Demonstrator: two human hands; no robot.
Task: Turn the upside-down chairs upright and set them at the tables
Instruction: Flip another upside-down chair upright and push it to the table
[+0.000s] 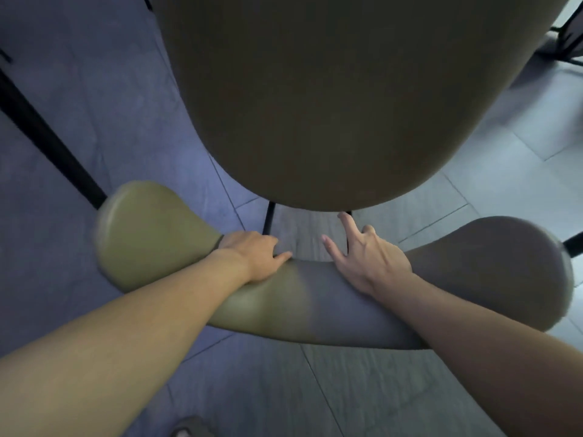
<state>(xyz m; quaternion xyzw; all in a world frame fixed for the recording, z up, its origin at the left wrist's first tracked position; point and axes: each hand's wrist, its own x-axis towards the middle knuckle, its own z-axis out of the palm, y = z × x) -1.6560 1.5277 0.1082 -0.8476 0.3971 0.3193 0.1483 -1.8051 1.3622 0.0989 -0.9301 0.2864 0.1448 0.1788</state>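
An olive-green padded chair stands upright right below me. Its wide seat fills the upper middle of the view, and its curved backrest runs across the lower middle. My left hand grips the top of the backrest left of centre, fingers curled over its front edge. My right hand rests on the backrest right of centre with its fingers spread and lifted toward the seat. Thin black chair legs show between seat and backrest.
Grey tiled floor lies all around. A black bar, likely a table or chair leg, slants across the left side. More black legs stand at the top right. A shoe tip shows at the bottom edge.
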